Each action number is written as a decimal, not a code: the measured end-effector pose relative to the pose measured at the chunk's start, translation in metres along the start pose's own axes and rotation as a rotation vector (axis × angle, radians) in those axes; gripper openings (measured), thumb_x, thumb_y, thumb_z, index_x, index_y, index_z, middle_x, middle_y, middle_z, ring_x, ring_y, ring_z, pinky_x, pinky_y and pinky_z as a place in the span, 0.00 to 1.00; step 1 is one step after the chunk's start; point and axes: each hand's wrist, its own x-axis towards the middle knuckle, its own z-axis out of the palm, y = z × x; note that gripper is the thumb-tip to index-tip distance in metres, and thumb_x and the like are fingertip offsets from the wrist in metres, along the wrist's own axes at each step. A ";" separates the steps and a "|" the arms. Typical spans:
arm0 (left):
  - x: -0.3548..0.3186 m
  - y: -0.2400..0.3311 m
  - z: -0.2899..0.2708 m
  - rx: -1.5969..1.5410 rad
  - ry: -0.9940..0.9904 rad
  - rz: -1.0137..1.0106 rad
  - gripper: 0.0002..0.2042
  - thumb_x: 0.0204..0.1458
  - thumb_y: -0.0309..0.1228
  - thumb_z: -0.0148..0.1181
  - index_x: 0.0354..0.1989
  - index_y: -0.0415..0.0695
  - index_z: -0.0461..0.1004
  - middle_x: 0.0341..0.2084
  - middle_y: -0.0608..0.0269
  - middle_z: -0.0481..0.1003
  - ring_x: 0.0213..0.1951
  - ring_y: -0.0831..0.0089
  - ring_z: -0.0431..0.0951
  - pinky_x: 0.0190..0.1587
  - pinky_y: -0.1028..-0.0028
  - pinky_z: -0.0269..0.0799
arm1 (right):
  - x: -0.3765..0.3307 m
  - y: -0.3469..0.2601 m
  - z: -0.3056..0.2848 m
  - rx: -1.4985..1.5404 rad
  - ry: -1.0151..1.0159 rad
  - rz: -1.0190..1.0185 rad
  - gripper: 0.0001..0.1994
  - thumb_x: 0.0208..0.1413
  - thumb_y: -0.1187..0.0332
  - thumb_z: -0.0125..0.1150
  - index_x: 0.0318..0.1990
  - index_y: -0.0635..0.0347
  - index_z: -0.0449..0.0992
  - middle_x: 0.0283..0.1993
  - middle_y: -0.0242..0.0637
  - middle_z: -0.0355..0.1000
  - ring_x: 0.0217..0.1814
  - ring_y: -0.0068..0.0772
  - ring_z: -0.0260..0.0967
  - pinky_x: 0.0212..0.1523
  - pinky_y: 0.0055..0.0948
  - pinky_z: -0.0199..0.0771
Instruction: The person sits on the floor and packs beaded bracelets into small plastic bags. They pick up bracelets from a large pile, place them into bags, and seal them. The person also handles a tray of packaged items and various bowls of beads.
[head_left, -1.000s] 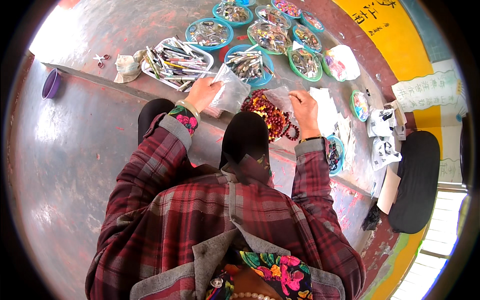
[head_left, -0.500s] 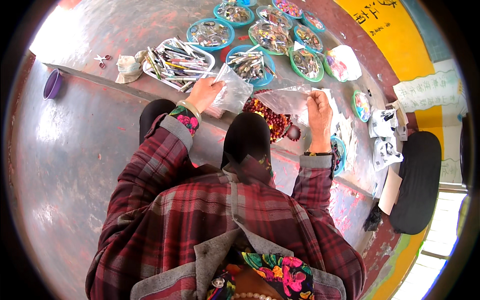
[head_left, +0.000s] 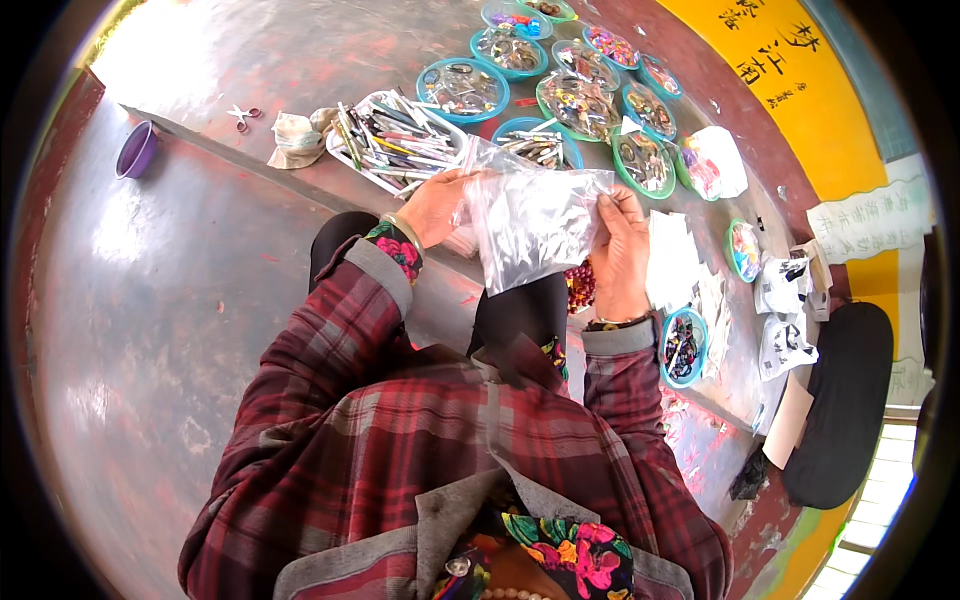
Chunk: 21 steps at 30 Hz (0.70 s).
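Note:
Stretched between my hands, above my knee, is a clear plastic bag [head_left: 540, 225]. My left hand [head_left: 436, 207] pinches its left side, and my right hand [head_left: 624, 250] grips its upper right edge. Whatever else the fingers may hold is hidden. Just beyond my left hand sits a white basket [head_left: 335, 150] heaped with pens [head_left: 400, 140]. A blue basin [head_left: 575, 150] holding more pens is partly covered by the bag. Dark red beads [head_left: 580, 288] show between the bag and my right wrist.
Several basins of small trinkets, one a blue basin [head_left: 505, 95], stand at the far side. Scissors [head_left: 242, 118] and a cloth bundle [head_left: 297, 138] lie left of the basket, and a purple bowl [head_left: 137, 152] farther left. Right of me are white papers [head_left: 672, 260] and a small blue basin [head_left: 683, 348].
My hands have come closer together, and the bag now spreads flat between them. Before, two clear plastic pieces showed, one at each hand. The view has shifted, moving the surroundings rightward.

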 end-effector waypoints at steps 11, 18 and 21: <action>0.016 -0.019 -0.021 0.248 0.013 0.305 0.19 0.52 0.26 0.51 0.54 0.35 0.62 0.44 0.53 0.72 0.45 0.63 0.73 0.48 0.67 0.68 | 0.012 0.056 -0.014 -0.074 0.311 0.081 0.06 0.57 0.76 0.48 0.42 0.62 0.65 0.35 0.38 0.70 0.33 0.32 0.71 0.36 0.28 0.71; -0.006 -0.001 0.014 0.027 0.118 0.059 0.12 0.54 0.25 0.53 0.47 0.34 0.69 0.40 0.61 0.74 0.41 0.74 0.75 0.43 0.74 0.71 | 0.006 0.063 -0.013 -0.122 0.356 0.055 0.09 0.55 0.76 0.50 0.43 0.63 0.65 0.35 0.37 0.70 0.32 0.27 0.69 0.32 0.25 0.70; -0.003 -0.002 0.013 0.008 0.106 0.071 0.12 0.54 0.26 0.54 0.46 0.35 0.70 0.40 0.62 0.74 0.41 0.76 0.74 0.44 0.74 0.71 | 0.003 0.065 -0.022 -0.228 0.401 0.000 0.10 0.54 0.78 0.51 0.44 0.63 0.64 0.35 0.36 0.70 0.31 0.24 0.68 0.29 0.23 0.68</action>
